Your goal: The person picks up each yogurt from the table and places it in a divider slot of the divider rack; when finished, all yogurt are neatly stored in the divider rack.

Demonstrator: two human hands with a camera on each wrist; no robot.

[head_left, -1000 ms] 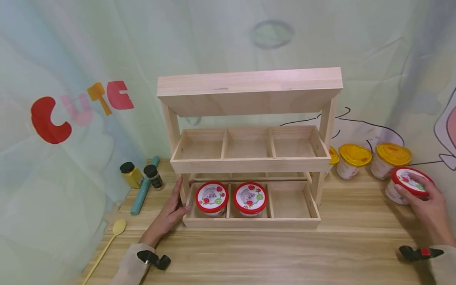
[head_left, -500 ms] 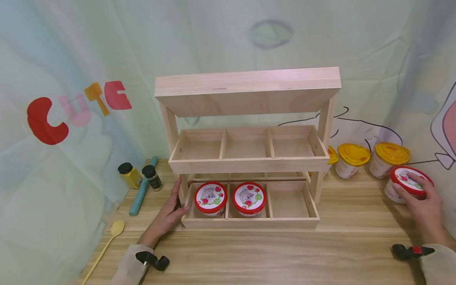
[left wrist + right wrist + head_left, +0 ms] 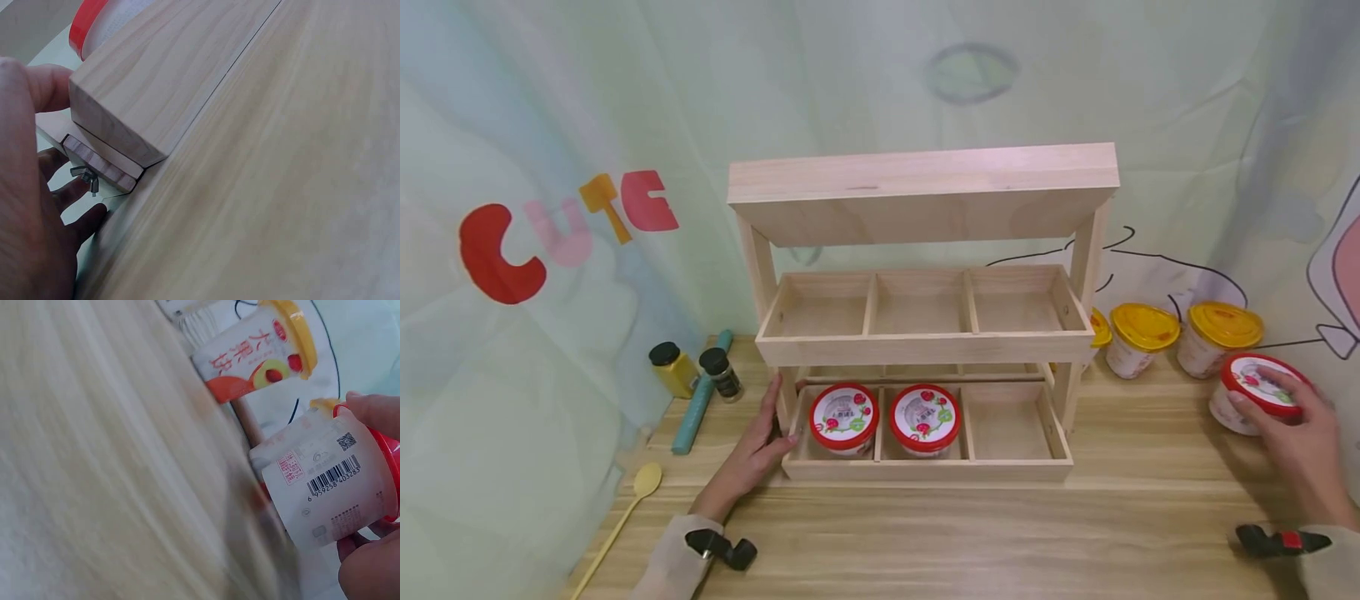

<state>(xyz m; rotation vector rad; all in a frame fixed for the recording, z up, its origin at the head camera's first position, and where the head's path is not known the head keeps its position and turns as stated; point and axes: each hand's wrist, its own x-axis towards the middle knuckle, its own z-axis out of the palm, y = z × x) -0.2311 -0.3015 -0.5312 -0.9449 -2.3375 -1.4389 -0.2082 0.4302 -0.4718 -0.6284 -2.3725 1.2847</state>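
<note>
At the right of the head view my right hand (image 3: 1309, 433) holds a white cup with a red lid (image 3: 1262, 383), thumb and fingers around its rim. The right wrist view shows the barcode on that cup (image 3: 325, 481). My left hand (image 3: 752, 454) grips the lower left corner of a two-tier wooden rack (image 3: 925, 348). In the left wrist view its thumb touches the tray corner (image 3: 119, 112), with the other fingers beside the wing-nut post. Two red-lidded cups, a left one (image 3: 844, 417) and a middle one (image 3: 925, 417), sit in the lower tray; its right compartment is bare.
Several yellow-lidded cups (image 3: 1144, 333) stand along the back, right of the rack, one partly hidden by its post. On the left are a yellow jar (image 3: 676, 371), a dark shaker (image 3: 722, 375), a teal stick (image 3: 696, 412) and a yellow spoon (image 3: 643, 483). A fabric backdrop (image 3: 880, 75) encloses the table.
</note>
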